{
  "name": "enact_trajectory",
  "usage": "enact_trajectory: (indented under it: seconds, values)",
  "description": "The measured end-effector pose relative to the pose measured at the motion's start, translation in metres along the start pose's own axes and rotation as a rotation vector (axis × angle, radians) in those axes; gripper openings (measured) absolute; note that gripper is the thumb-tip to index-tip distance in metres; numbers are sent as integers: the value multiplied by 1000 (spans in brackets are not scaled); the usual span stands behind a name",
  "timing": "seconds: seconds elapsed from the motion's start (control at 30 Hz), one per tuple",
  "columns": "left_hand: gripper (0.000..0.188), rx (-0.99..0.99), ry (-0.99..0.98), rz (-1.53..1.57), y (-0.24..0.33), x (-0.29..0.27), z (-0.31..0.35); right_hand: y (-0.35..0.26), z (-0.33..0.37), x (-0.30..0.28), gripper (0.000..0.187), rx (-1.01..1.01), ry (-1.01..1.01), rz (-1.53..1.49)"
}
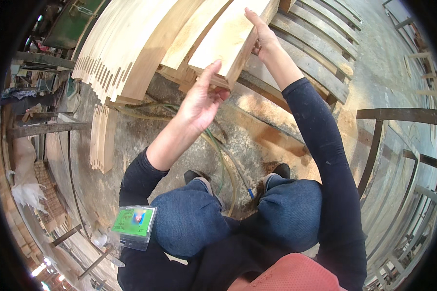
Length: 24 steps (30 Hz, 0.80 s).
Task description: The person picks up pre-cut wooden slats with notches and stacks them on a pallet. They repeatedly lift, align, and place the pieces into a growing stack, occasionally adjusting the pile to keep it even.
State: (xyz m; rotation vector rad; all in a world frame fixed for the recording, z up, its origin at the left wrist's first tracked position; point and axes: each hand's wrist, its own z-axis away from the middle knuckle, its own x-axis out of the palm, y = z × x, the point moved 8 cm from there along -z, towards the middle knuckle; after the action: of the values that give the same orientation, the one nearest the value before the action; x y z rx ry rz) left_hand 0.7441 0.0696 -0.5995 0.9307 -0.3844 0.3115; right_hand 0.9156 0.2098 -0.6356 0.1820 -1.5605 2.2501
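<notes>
Pale wooden boards (228, 36) lie stacked at the top centre, their near end toward me. At that near end is my left hand (199, 104), its thumb on the corner of the top board and its fingers curled below the edge. Farther along the right side, my right hand (266, 39) grips the same board, thumb over the top and fingers bent against the side face. What lies under those fingers is partly hidden. Left of this stack stands a row of slotted wooden pieces (116, 53) packed side by side.
A slatted wooden pallet (308, 48) lies to the right, with sawdust (264, 106) on the floor beside it. Hoses (218, 150) run across the floor between my feet. Several slotted pieces (102, 138) stand at the left. A metal frame (374, 150) is at the far right.
</notes>
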Motion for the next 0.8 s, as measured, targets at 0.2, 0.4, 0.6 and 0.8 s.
enact_trajectory:
  seconds: [0.2, 0.4, 0.6, 0.8]
  values:
    - [86, -76, -62, -103, -38, 13, -13, -7, 6, -19, 50, 33, -170, -271]
    - [86, -199, -238, -447, -91, 11, 2, 23, 56, -70, 49, 70, -188, -413]
    - [103, 83, -326, -608, -78, 48, -1, 3, 79, -115, 56, -97, -168, -513]
    - [108, 432, -166, -1186, -47, 80, 10, -23, 75, -167, 75, -152, 86, -311]
